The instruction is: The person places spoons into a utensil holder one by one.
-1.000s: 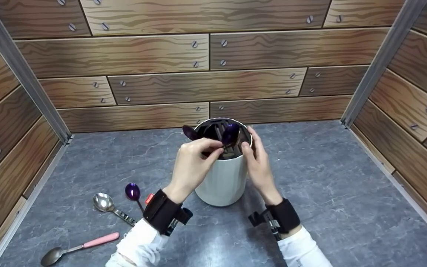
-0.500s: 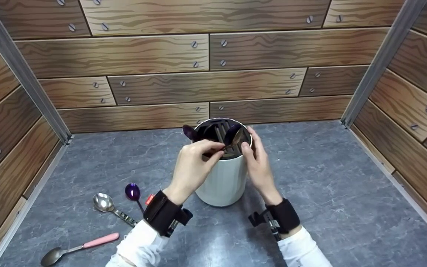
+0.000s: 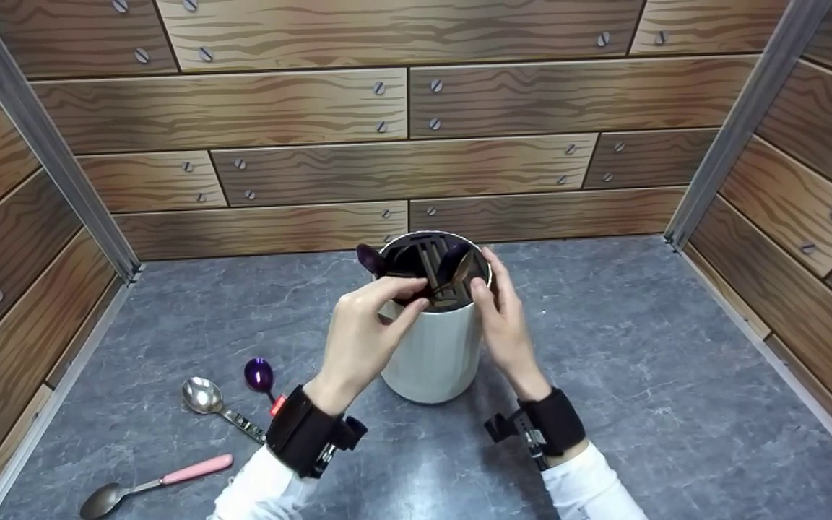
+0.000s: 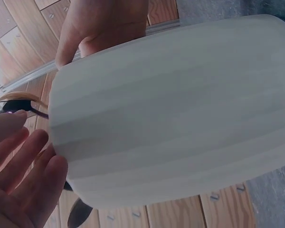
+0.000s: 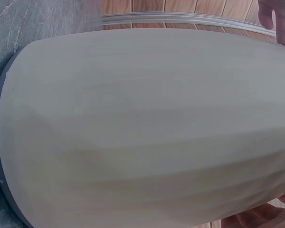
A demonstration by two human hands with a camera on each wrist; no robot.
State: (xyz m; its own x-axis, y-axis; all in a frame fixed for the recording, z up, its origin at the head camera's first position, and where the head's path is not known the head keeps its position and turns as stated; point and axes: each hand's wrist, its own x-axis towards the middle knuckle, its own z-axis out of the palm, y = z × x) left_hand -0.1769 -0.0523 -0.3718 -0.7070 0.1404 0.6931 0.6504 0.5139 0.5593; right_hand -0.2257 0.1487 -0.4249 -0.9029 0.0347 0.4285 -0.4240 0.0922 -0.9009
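While the right hand (image 3: 508, 328) grasps one canister (image 3: 436, 357), the left hand (image 3: 360, 332) shows an unclenched grip, three spoons (image 3: 202, 395) lying outside.

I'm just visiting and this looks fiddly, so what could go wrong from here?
A nudge from the left hand might dislodge the dark purple spoon jutting over the rim of the white utensil holder. If the right hand, holding the utensil holder's side, slipped, a bump could perhaps tip it. In the head view, the end of the patterned-handle spoon is hidden around the left wristband, so lowering that arm could sweep the spoon aside.
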